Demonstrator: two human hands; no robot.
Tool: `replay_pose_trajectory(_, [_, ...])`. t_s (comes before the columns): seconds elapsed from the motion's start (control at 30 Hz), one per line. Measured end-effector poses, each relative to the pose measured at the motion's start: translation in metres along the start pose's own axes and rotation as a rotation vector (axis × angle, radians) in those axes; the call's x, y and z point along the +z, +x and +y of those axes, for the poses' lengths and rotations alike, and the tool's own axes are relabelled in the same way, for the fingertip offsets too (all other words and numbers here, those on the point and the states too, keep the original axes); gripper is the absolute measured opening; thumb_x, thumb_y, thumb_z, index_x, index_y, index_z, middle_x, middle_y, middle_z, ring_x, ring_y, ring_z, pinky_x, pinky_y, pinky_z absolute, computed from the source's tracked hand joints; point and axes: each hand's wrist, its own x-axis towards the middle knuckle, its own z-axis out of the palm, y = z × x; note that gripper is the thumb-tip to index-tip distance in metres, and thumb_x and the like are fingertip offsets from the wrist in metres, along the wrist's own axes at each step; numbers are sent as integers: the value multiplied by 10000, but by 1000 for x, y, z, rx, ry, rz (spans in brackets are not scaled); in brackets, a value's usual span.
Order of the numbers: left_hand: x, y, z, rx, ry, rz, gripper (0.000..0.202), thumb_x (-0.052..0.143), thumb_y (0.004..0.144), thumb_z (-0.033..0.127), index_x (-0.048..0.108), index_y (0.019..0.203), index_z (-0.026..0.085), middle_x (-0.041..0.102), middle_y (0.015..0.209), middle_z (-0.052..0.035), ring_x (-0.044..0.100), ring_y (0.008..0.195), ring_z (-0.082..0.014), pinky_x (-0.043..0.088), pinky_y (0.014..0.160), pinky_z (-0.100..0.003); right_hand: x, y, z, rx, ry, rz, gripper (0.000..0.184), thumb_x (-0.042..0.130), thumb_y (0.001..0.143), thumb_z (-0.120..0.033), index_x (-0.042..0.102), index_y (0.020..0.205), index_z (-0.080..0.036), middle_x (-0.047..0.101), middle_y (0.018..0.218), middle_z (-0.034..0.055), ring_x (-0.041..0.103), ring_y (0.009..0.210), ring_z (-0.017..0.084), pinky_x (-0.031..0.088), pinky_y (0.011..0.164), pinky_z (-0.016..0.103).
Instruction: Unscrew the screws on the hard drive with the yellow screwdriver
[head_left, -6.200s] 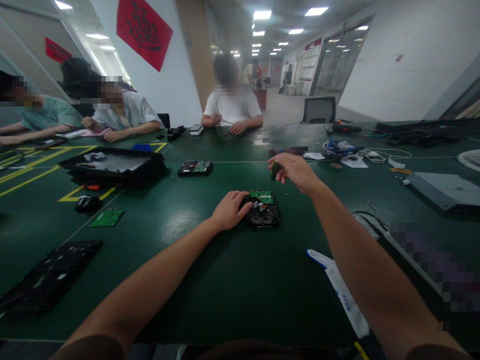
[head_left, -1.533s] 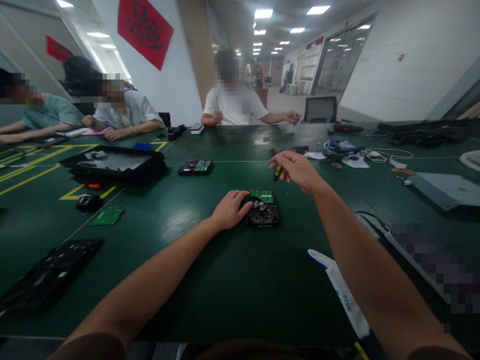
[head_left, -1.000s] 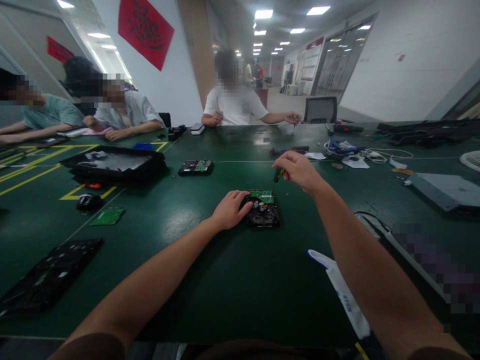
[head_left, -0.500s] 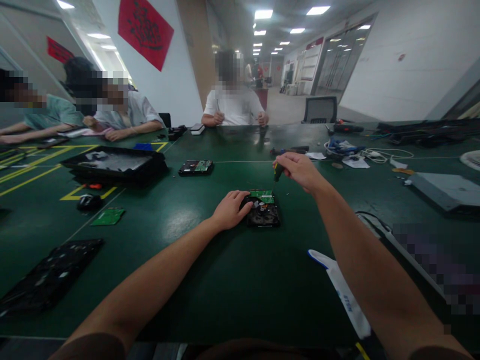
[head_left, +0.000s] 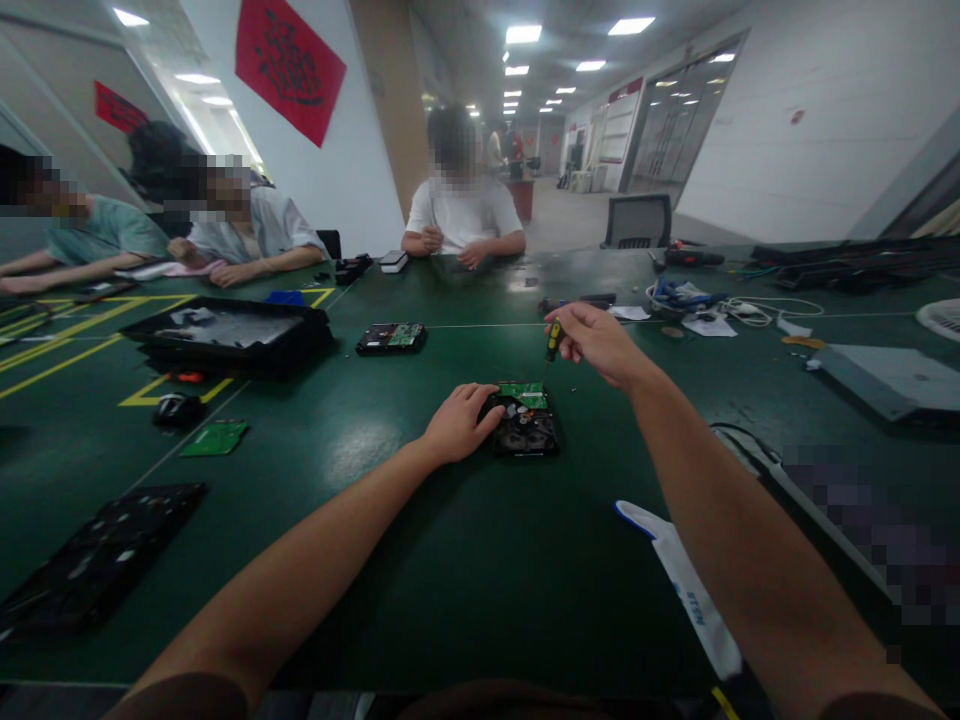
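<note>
A black hard drive (head_left: 525,434) with a green circuit board (head_left: 523,394) along its far side lies on the green table. My left hand (head_left: 463,420) grips its left edge, the thumb over the top and the fingers at the far left corner. In my right hand (head_left: 596,340) is a yellow and dark green screwdriver (head_left: 553,340), pinched by the handle. It stands nearly upright, its thin shaft pointing down at the board's right end. Whether the tip sits in a screw is too small to tell.
Beyond lies another hard drive (head_left: 391,338). Leftward are a black tray (head_left: 225,335), a mouse (head_left: 178,408), a loose green board (head_left: 215,437) and a black panel (head_left: 105,555). A white glove (head_left: 690,580) and a grey metal box (head_left: 892,385) lie right. Several people sit around the table.
The screwdriver handle has turned in my right fingers, showing more yellow. My left hand and the hard drive keep their place. The person opposite has moved one hand inward.
</note>
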Motion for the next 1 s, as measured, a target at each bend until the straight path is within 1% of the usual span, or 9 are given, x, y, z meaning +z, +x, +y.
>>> replay_pose_trajectory(0.1, [0, 0, 0, 12, -2, 7, 482, 474, 1061, 485, 562, 1427, 184, 657, 1318, -141, 552, 1303, -313, 448, 1136, -498, 0, -1, -5, 10, -75, 82, 228, 690, 928, -429, 676, 901, -203, 612, 698, 14, 501, 570, 119, 356, 485, 265])
replay_pose_trajectory(0.17, [0, 0, -1, 15, -3, 6, 479, 476, 1061, 481, 560, 1429, 187, 656, 1320, -139, 554, 1302, -310, 448, 1136, -496, 1, -3, -10, 33, -95, 125, 198, 711, 897, -375, 647, 832, -199, 632, 700, 19, 501, 556, 113, 351, 480, 272])
replay_pose_trajectory(0.3, [1, 0, -2, 17, 1, 6, 477, 476, 1058, 481, 559, 1427, 191, 656, 1317, -138, 557, 1299, -310, 447, 1138, -495, 3, -4, -12, 69, -24, 79, 132, 627, 944, -327, 629, 905, -200, 742, 887, 67, 505, 488, 92, 304, 433, 281])
replay_pose_trajectory(0.4, [2, 0, -2, 21, 0, 3, 483, 467, 1060, 488, 556, 1429, 188, 655, 1315, -141, 555, 1300, -312, 446, 1138, -497, 3, -3, -9, 37, 26, 9, 221, 577, 1001, -414, 644, 983, -204, 752, 990, 91, 549, 512, 99, 341, 439, 280])
replay_pose_trajectory(0.53, [1, 0, -1, 19, 4, 1, 482, 461, 1061, 489, 554, 1428, 190, 657, 1310, -139, 556, 1297, -312, 447, 1139, -498, 3, -2, -4, 13, 47, -12, 295, 540, 1025, -468, 676, 1112, -221, 723, 1014, 81, 566, 568, 109, 378, 468, 279])
replay_pose_trajectory(0.67, [0, 0, -1, 12, 6, -5, 482, 460, 1059, 495, 554, 1428, 199, 655, 1316, -134, 558, 1297, -308, 446, 1144, -499, 3, -2, -5, -7, -66, 28, 290, 634, 968, -489, 702, 982, -208, 692, 883, 53, 502, 588, 110, 346, 487, 278])
replay_pose_trajectory(0.8, [0, 0, -1, 8, -1, -7, 487, 465, 1057, 498, 552, 1433, 201, 654, 1319, -135, 553, 1302, -311, 447, 1140, -502, 4, -4, -11, -4, -138, 108, 264, 727, 897, -448, 650, 832, -205, 648, 744, 32, 505, 582, 122, 376, 519, 291])
replay_pose_trajectory(0.9, [1, 0, -1, 8, 0, 2, 483, 471, 1057, 493, 557, 1430, 199, 658, 1311, -134, 557, 1299, -311, 444, 1143, -503, 5, -6, -14, 21, -97, 85, 223, 699, 915, -413, 622, 854, -213, 720, 856, 60, 510, 543, 113, 366, 487, 294])
replay_pose_trajectory(1.0, [0, 0, -1, 9, 0, 4, 473, 476, 1056, 490, 562, 1425, 208, 658, 1311, -130, 559, 1301, -310, 448, 1139, -502, 6, -7, -14, 34, -44, 30, 249, 626, 973, -464, 606, 921, -222, 759, 1001, 80, 511, 517, 99, 341, 447, 286])
